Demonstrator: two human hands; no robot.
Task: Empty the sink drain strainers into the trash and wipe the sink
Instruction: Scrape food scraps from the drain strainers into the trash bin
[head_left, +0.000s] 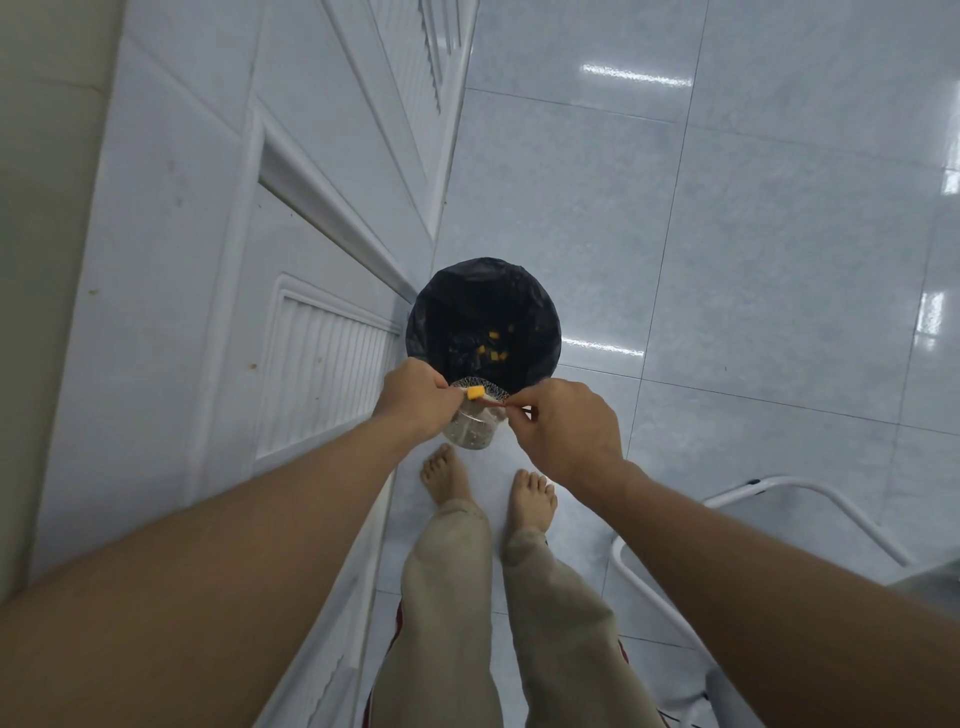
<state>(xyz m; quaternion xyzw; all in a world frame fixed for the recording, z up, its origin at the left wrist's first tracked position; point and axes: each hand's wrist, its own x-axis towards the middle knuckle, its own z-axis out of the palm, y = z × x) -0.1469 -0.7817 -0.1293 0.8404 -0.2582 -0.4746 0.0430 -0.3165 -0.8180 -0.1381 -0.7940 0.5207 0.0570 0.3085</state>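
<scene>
A round trash can lined with a black bag stands on the floor ahead of my feet, with several yellow food bits in its bottom. Just over its near rim I hold a metal drain strainer, its mesh edge tipped toward the can. My left hand grips the strainer's left side. My right hand pinches a thin reddish strip at the strainer's rim. A yellow food piece sits at the rim between my hands.
White cabinet doors with louvred panels run along the left. Glossy pale floor tiles spread ahead and to the right. A white tubular frame stands at my lower right, close to my right leg.
</scene>
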